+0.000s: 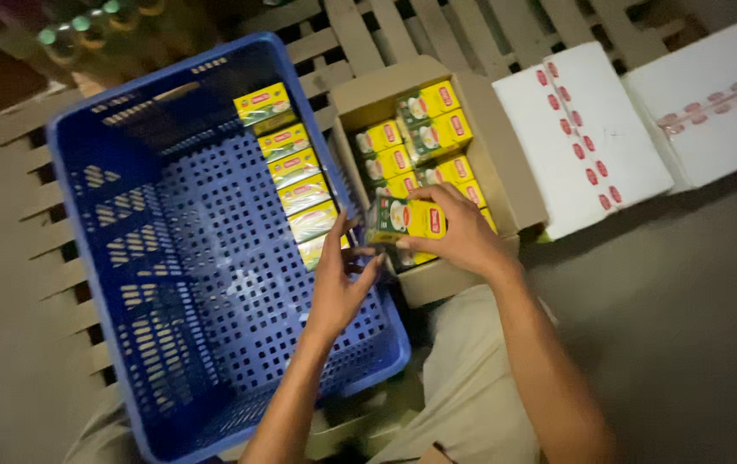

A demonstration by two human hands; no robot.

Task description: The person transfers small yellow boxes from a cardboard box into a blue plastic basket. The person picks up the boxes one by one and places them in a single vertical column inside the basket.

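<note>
My right hand grips a small yellow packet at the near edge of an open cardboard box filled with several more yellow packets. My left hand is just left of it, fingers spread, touching the packet's left end over the right wall of a blue plastic crate. Inside the crate a row of yellow packets stands along the right wall.
Two white closed cartons lie to the right of the cardboard box. Everything rests on a wooden slatted pallet. Green-capped bottles show dimly at the top left. Grey floor lies to the right.
</note>
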